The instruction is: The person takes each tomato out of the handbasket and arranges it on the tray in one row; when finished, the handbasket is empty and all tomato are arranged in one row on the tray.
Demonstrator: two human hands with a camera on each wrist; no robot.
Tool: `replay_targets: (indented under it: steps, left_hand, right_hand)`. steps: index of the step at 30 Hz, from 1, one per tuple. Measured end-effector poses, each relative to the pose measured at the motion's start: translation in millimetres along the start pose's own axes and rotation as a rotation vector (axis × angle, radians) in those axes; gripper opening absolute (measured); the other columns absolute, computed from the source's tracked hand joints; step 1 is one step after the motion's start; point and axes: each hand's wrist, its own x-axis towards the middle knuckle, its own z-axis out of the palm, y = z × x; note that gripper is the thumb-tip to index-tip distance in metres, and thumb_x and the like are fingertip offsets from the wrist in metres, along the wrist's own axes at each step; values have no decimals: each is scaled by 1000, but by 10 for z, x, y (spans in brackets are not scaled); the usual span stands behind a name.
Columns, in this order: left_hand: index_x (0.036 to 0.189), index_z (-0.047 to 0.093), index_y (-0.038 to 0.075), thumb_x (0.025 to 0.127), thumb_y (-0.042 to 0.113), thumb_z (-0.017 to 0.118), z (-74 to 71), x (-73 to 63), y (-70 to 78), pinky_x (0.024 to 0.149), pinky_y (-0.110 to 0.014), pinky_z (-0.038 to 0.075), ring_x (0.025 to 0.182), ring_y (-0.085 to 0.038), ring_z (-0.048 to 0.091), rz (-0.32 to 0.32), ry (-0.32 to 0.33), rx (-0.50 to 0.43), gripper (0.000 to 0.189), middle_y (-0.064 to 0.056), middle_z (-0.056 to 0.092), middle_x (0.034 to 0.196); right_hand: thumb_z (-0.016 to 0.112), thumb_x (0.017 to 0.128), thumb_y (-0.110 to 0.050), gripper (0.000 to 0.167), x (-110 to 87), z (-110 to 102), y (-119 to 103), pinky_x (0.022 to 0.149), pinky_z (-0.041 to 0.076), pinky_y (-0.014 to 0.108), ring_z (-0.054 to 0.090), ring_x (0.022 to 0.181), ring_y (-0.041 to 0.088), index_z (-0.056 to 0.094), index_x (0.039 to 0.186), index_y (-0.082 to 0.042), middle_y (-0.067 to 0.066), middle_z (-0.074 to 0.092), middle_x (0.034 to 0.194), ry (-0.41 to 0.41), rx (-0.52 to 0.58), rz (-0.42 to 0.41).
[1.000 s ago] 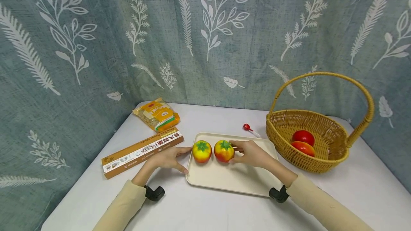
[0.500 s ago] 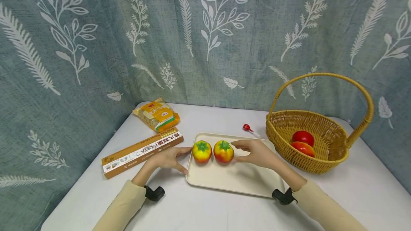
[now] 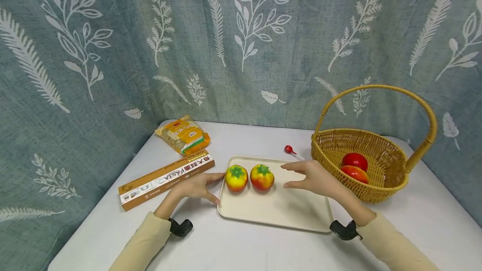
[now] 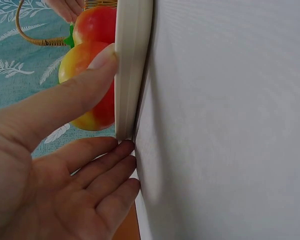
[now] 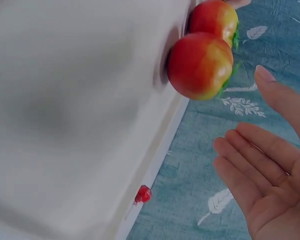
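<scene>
Two yellow-red fruits with green leafy tops, like persimmons, sit side by side on a cream tray (image 3: 271, 209): a left fruit (image 3: 236, 182) and a right fruit (image 3: 262, 180). My left hand (image 3: 196, 185) is at the tray's left edge. In the left wrist view its thumb (image 4: 80, 97) lies at the rim and its straight fingers (image 4: 110, 170) reach the tray's corner. My right hand (image 3: 314, 179) hovers over the tray's right part, thumb and fingers apart. In the right wrist view a gap separates it from the nearer fruit (image 5: 199, 67), and nothing is in its palm.
A wicker basket (image 3: 324, 166) with a tall handle stands at the right, holding a red fruit (image 3: 355, 160) and a red-orange fruit (image 3: 355, 174). Behind the tray lies a red lollipop (image 3: 288, 149). At the left are a pasta box (image 3: 167, 179) and a yellow food bag (image 3: 184, 135).
My right hand has let go of the right fruit and drawn back to the right, its fingers opening. The left hand and both fruits on the tray have stayed in place.
</scene>
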Motion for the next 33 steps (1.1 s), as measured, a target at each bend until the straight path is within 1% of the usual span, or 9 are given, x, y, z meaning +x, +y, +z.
replay_targets:
  steps: [10,13,18,21,24,28,29,31,33]
  left_hand:
    - [146,39,0,72,23,86,-1,3,6,114,-44,28,139,-28,33,7,-2,4,90,-14,38,150]
    - [146,39,0,72,23,86,3,4,7,114,-44,28,139,-28,33,8,0,0,90,-14,38,150]
    - [145,39,-1,72,22,87,5,0,9,113,-43,29,139,-29,33,9,2,-10,91,-15,38,150]
    - [145,39,-2,71,22,87,4,-2,11,113,-43,29,139,-29,34,13,1,-11,91,-15,38,150]
    - [145,39,-2,72,23,87,4,-4,8,113,-43,29,138,-29,34,13,-2,-12,91,-15,38,150]
    - [145,39,-1,72,24,86,3,-7,5,113,-43,30,138,-29,34,11,-4,-13,91,-15,38,150]
    - [145,39,-1,72,24,86,3,-7,3,113,-44,30,138,-29,34,12,-5,-13,91,-15,38,150]
    - [145,38,-1,73,24,86,2,-6,0,113,-44,30,139,-29,33,15,-6,-11,91,-15,37,150]
    - [145,38,-2,73,23,86,1,-4,-5,113,-44,30,139,-29,33,25,-8,-5,90,-16,37,150]
  right_hand:
    - [83,76,-28,51,-163,-261,10,85,55,44,65,104,32,69,119,-5,9,69,115,57,-49,22]
    - [82,76,-32,50,-229,-317,29,73,57,36,66,92,24,69,119,-9,4,70,112,75,-83,37]
    - [80,78,-38,51,-337,-433,52,56,45,29,52,69,14,69,122,-13,3,69,113,80,-113,76]
    - [79,79,-37,49,-401,-513,64,68,54,33,63,86,17,68,122,-15,5,68,118,105,-138,63]
    - [77,82,-34,46,-457,-599,81,59,51,32,58,69,14,68,122,-15,5,68,117,130,-155,53]
    - [75,85,-33,44,-520,-702,112,69,56,40,66,79,22,67,123,-13,8,68,116,156,-177,60]
    - [74,85,-34,45,-533,-725,122,75,56,44,67,92,26,67,123,-12,8,68,117,159,-183,65]
    - [74,85,-34,45,-557,-766,150,78,55,48,66,100,28,67,123,-12,9,68,117,166,-191,79]
    - [73,86,-35,45,-579,-810,181,71,55,40,67,85,21,67,124,-12,7,69,116,163,-204,96]
